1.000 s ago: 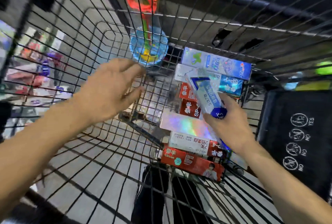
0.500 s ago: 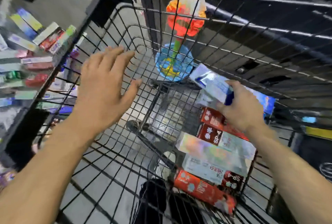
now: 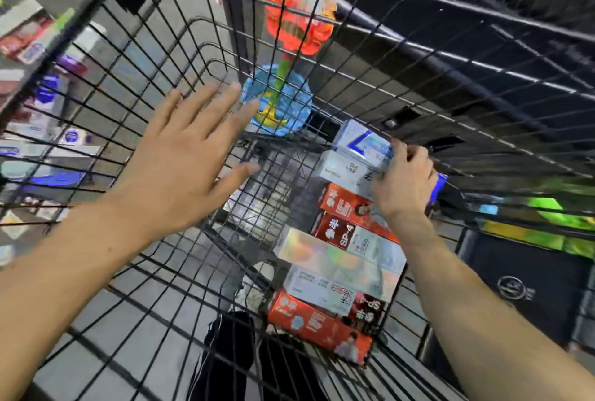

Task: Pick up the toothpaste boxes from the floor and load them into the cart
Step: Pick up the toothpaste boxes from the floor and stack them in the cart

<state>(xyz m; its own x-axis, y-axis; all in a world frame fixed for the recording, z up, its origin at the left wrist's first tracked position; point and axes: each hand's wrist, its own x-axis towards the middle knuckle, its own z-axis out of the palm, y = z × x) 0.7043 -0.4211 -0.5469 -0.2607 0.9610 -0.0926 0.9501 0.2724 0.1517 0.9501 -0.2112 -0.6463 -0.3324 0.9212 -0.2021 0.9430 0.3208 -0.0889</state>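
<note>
The right hand (image 3: 401, 180) is reaching into the black wire cart (image 3: 135, 117) and grasping a white and blue toothpaste box (image 3: 362, 143) at the far right of the basket, fingers curled round its right end; that grip is clenched on the box, which is lying at the far end of the row. The row of toothpaste boxes (image 3: 338, 259) is running along the right side of the cart floor from near to far, the boxes lying side by side and touching: red and orange ones, a shiny holographic one, white ones. The left hand (image 3: 183, 172) is hovering over the left half of the basket with fingers spread and straight, its grip released and holding nothing. More toothpaste boxes (image 3: 35, 46) are lying on the floor outside the cart at the left, blurred through the wire. Beyond the far wall of the cart a colourful toy (image 3: 289, 56) in orange, blue and yellow is showing.
</note>
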